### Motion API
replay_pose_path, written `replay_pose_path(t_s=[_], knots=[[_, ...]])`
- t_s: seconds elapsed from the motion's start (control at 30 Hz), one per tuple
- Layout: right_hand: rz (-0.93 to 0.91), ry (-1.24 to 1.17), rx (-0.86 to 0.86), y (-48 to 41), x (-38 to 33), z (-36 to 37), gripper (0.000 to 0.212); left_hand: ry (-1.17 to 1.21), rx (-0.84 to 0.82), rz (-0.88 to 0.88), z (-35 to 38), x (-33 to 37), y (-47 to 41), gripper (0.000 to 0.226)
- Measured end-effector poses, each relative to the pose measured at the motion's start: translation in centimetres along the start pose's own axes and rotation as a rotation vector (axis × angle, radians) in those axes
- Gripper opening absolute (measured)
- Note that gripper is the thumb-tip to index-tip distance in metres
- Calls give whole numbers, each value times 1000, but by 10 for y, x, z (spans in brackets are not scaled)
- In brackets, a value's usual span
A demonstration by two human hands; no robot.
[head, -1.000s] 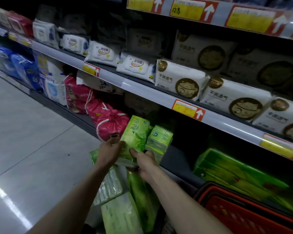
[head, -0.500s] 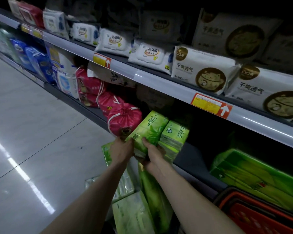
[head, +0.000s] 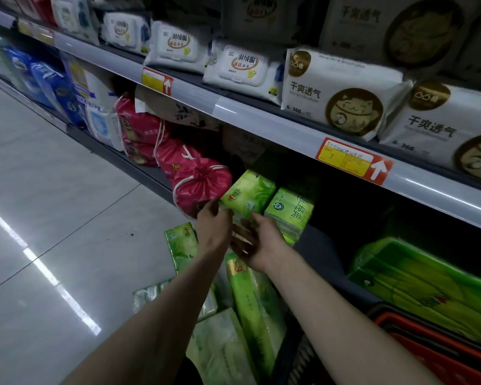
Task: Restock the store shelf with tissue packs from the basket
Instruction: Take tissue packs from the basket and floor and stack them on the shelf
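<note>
A light green tissue pack [head: 247,194] is tilted at the front of the dark bottom shelf [head: 317,245]. My left hand [head: 213,227] grips its near left end and my right hand [head: 257,243] holds its underside from the right. It leans beside a second green pack [head: 289,215] that stands on the shelf. More green tissue packs [head: 250,295] lie piled below my arms. The red basket [head: 428,345] shows at the lower right corner.
Pink drawstring bags [head: 200,184] crowd the shelf just left of the held pack. A large green multipack [head: 428,284] lies on the shelf at right. The upper shelf rail [head: 261,118] with a red price tag [head: 353,159] overhangs. Tiled floor spreads left.
Both hands have pushed the green pack forward and up toward the shelf, beside the standing pack. The view has moved closer to the shelves.
</note>
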State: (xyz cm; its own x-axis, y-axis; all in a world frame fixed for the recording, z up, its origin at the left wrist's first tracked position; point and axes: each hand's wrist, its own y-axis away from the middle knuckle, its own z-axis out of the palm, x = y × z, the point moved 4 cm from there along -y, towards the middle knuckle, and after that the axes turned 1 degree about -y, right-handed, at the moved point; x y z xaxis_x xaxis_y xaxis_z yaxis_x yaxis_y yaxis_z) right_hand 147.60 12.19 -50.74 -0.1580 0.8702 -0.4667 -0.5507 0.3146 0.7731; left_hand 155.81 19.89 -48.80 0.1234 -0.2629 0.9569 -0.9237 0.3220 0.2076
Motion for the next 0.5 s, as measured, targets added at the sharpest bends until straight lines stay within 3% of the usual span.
replay_pose_path(t_s=[0.13,0.27,0.4,0.5], knots=[[-71,50,27,-6,-9,-5,28,227,-126,-94,19,2,1,39],[-102,91,28,-5,-10,-12,27,311,-219,-163,28,5,3,68],[-122,147,41,-1,-9,-18,22,350,-223,-168,26,6,2,70],[-114,226,70,7,-6,-23,19,266,-256,-160,22,10,9,56]])
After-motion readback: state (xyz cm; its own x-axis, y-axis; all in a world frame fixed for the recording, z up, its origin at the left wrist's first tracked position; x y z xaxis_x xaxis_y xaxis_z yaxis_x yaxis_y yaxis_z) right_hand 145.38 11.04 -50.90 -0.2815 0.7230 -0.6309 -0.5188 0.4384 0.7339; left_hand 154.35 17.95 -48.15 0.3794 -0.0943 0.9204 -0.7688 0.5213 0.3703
